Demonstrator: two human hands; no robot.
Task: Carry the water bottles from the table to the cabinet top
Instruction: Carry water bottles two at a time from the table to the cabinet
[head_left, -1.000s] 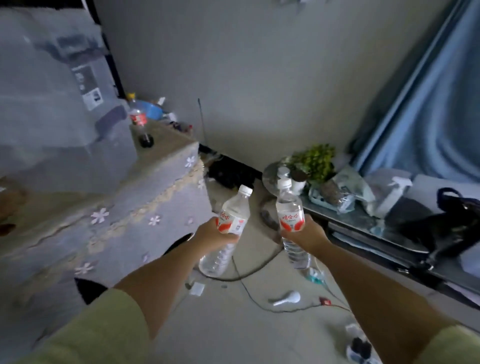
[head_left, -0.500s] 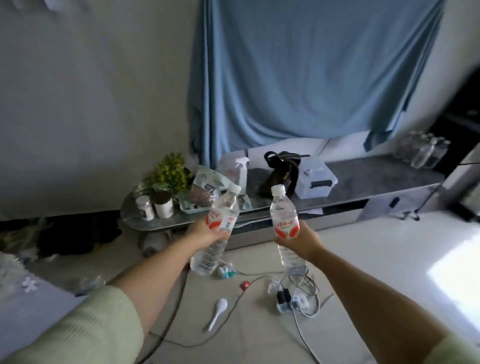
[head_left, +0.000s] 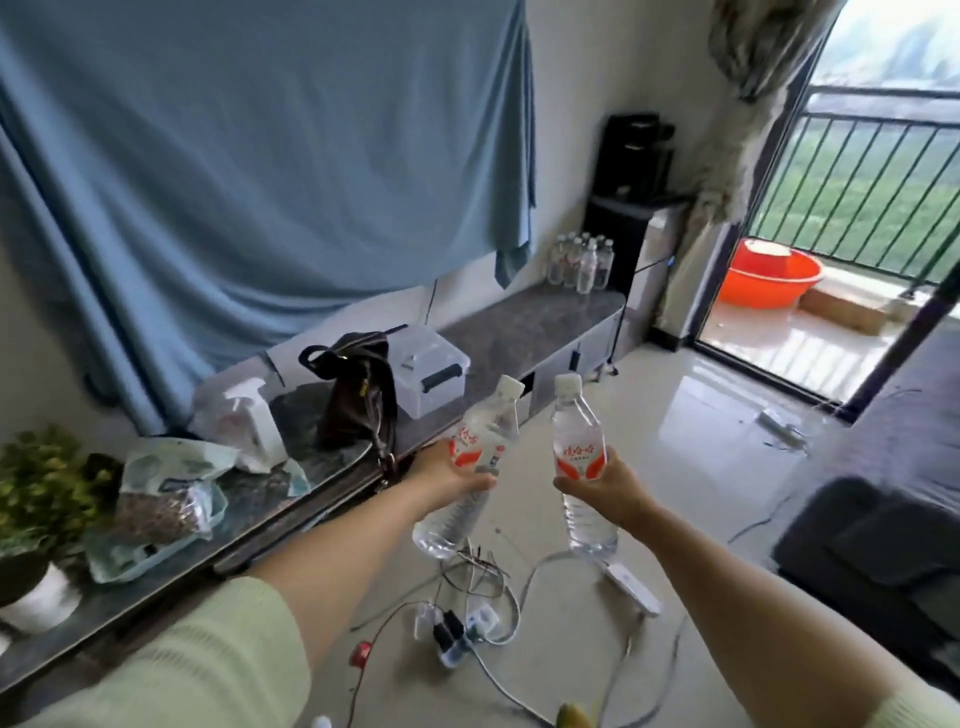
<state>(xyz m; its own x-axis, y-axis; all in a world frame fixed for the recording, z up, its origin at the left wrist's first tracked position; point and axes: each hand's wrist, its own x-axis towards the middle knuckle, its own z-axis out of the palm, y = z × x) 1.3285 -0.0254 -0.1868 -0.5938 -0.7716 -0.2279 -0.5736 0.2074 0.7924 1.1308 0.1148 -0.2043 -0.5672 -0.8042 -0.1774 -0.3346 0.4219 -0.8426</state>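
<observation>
Each hand is wrapped round a water bottle at its label: the left hand (head_left: 449, 470) grips the left bottle (head_left: 470, 462), which tilts toward the right, and the right hand (head_left: 605, 480) grips the right bottle (head_left: 581, 462), which stands nearly upright. Both bottles hang in the air over the floor, just off the front edge of the long low cabinet (head_left: 524, 325), touching nothing else. Compared with half a second ago, the view has swung further right: the cabinet's far end, then at the edge of the picture, now lies ahead, with a cluster of bottles (head_left: 582, 262) already standing on it. That suggests the carry is well under way and the set-down spot is probably beside that cluster. On the near part of the top sit a dark bag (head_left: 358, 395) and a clear storage box (head_left: 428, 371); cables and a power strip (head_left: 462, 626) on the floor could trip the walker.
</observation>
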